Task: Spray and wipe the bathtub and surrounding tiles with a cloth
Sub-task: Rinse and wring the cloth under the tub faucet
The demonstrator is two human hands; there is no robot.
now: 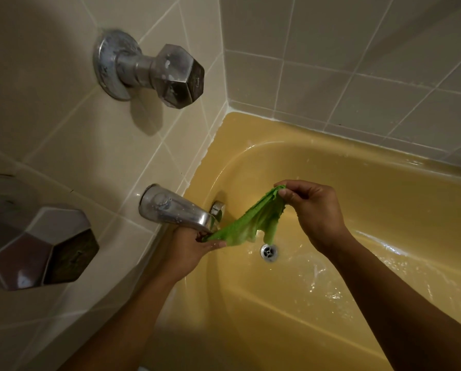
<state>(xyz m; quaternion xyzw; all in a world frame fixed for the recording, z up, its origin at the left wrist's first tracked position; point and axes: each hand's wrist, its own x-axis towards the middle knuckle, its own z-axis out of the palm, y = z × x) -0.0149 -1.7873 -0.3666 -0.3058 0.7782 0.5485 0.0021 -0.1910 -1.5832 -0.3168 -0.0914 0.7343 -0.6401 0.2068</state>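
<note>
Head view: a green cloth (253, 218) is stretched slack over the inside of the yellow bathtub (371, 204), held at both ends. It is bunched and wrinkled, and a loose flap hangs from its middle.

Its lower end sits just under the mouth of the metal spout (175, 210), where the left hand (194, 250) grips it, thumb laid across the fabric and fingers curled beneath. Its upper end rises to the right of the spout, where the right hand (315, 210) pinches a corner between thumb and forefinger, the other fingers curled in behind. Both forearms reach in from the bottom edge of the picture.

Right of the spout and slightly lower, below the hanging flap, is the round metal drain (269, 252). Farther right of it, the tub floor shines with rippled water. Just behind the spout's mouth, a small metal fitting (218, 208) is fixed to the end wall of the tub.

The spout comes out of a wall of cream tiles (76, 145). Above the spout and a little to its left, a faceted metal tap handle (170, 73) stands out from a round plate, spotted with droplets. A second faceted handle (44, 247) is left of the spout, close to the camera and blurred.
</note>
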